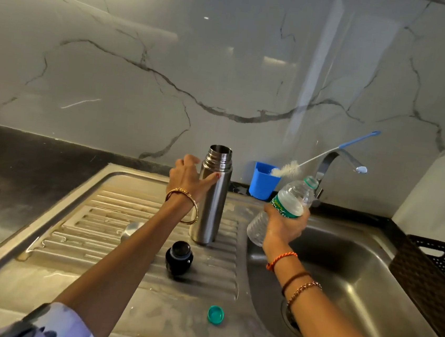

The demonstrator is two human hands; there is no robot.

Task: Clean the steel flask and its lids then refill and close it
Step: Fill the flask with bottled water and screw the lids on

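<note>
Left hand point(187, 177) seemingly touching upright flask point(211, 197)

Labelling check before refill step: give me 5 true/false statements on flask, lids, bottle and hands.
1. The steel flask stands upright and uncapped on the draining board. True.
2. The right hand holds a plastic bottle with its cap on. False: the neck is open; a green cap lies on the draining board.
3. The left hand is at the flask's upper body, thumb on its front. True.
4. The black lid sits in the sink basin. False: it is on the draining board, in front of the flask.
5. The bottle brush is inside the flask. False: it leans in the blue holder by the tap.
</note>
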